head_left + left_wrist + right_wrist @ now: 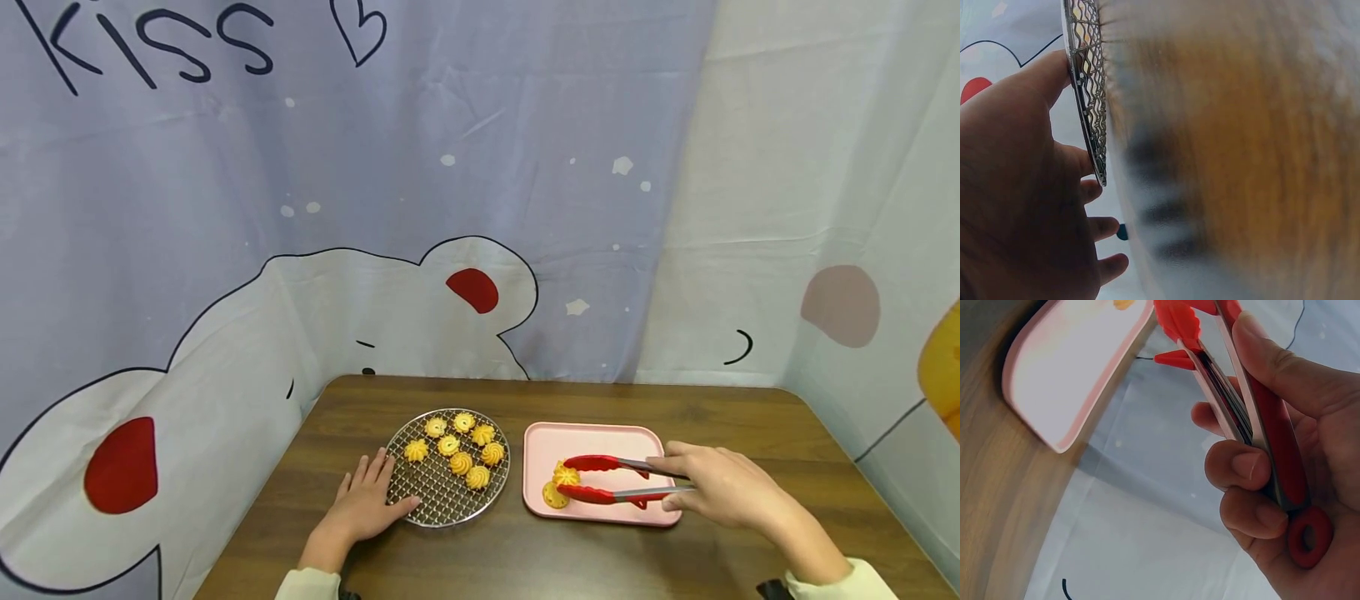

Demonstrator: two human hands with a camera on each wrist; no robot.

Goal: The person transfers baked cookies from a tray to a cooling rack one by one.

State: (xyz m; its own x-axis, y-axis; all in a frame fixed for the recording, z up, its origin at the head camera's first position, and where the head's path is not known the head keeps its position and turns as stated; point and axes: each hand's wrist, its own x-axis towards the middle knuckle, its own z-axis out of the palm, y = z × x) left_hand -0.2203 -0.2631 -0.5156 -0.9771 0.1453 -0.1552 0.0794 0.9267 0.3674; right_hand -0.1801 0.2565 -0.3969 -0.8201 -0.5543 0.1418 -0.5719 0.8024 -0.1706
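Note:
My right hand grips red-tipped metal tongs, with thumb and fingers around the red handles in the right wrist view. The tong tips reach into a pink tray, one on each side of a swirled yellow cookie. Whether they squeeze it I cannot tell. Another cookie lies against it at the tray's left end. To the left, a round wire rack carries several piped cookies. My left hand rests at the rack's left edge, fingers spread, the thumb touching the rim.
Rack and tray stand side by side on a brown wooden table. A printed cloth with cartoon shapes hangs behind the table and along both sides. Most cookies sit on the rack's upper and right parts.

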